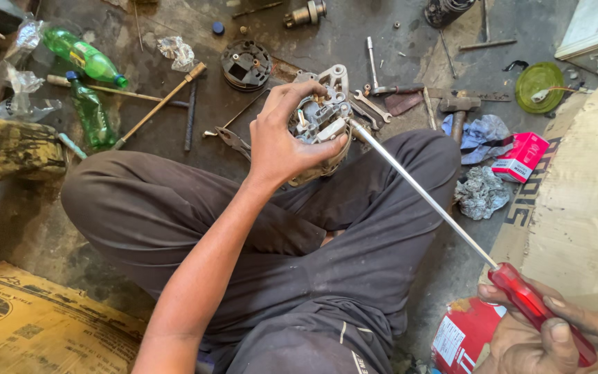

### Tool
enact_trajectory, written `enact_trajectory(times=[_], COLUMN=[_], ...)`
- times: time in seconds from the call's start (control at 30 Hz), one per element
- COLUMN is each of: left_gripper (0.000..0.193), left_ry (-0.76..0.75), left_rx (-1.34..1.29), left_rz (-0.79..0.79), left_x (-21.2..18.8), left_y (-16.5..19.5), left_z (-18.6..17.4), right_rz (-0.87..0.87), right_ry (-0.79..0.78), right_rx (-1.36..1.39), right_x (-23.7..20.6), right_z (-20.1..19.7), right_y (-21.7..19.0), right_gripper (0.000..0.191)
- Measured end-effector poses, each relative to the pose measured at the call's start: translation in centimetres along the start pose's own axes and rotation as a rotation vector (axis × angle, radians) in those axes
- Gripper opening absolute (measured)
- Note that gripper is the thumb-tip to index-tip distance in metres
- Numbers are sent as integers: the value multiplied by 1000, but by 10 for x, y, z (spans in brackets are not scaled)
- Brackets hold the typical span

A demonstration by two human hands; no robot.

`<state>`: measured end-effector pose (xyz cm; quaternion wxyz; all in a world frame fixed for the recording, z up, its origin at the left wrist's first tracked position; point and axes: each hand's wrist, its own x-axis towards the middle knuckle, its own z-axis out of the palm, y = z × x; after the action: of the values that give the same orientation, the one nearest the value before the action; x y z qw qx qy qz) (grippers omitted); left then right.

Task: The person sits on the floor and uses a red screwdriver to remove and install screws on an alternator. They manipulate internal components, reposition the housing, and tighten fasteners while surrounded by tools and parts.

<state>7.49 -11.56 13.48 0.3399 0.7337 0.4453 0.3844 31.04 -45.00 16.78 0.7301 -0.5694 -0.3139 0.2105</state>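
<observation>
While the person sits cross-legged on a stained concrete floor (174, 69), the head view looks straight down over dark trousers at both hands. The left hand (286, 138) is clamped around a metal alternator housing (321, 118), fingers curled over its top and thumb pressed against its near side, holding it above the knee. The right hand (555, 332), at the lower right corner, is closed around the red handle of a long screwdriver (420, 190). Its bright steel shaft runs up and to the left across the right thigh, and its tip touches the housing just beside the left thumb.

Beyond the housing, a round black finned part (246, 64) lies on the floor, with a pair of pliers (233, 140) near the left wrist. A spanner (372, 105) and a ratchet-like tool (376, 73) lie just behind the housing, and a hammer (458, 111) lies to their right. Further right sit a blue rag (482, 135), a crumpled grey rag (480, 192) and a small red and white box (520, 157). A green round lid (538, 83) lies near the top right.

On the left, two green plastic bottles (84, 59) lie near crumpled clear plastic (22, 83), and a wooden-handled tool (160, 104) lies slanted beside them. Cardboard sheets (569, 208) cover the right edge and the lower left corner. A red can (461, 336) stands just beside the right hand.
</observation>
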Motion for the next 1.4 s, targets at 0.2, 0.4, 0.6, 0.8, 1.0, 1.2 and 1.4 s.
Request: enact_trajectory(times=[0.2, 0.4, 0.6, 0.8, 1.0, 1.2, 1.4], left_gripper=[59, 58, 57, 56, 60, 64, 74], left_ry=[-2, -8, -5, -7, -31, -98, -232], left_rx=[0, -3, -22, -33, -51, 30, 117], left_rz=[9, 14, 16, 11, 13, 149, 292], left_x=[0, 0, 0, -1, -2, -10, -19], left_y=[0, -1, 0, 1, -4, -2, -3], left_z=[0, 0, -1, -2, -7, -11, -4], right_rz=[18, 9, 7, 16, -54, 510, 955], right_ry=[15, 47, 61, 58, -484, -347, -399], right_rx=[15, 8, 42, 107, -380, 94, 4], right_x=[-5, -3, -5, 1, 10, -18, -49], right_z=[5, 6, 2, 10, 10, -34, -71], right_y=[-2, 3, 7, 10, -9, 18, 49], right_gripper=[15, 20, 20, 18, 29, 63, 62])
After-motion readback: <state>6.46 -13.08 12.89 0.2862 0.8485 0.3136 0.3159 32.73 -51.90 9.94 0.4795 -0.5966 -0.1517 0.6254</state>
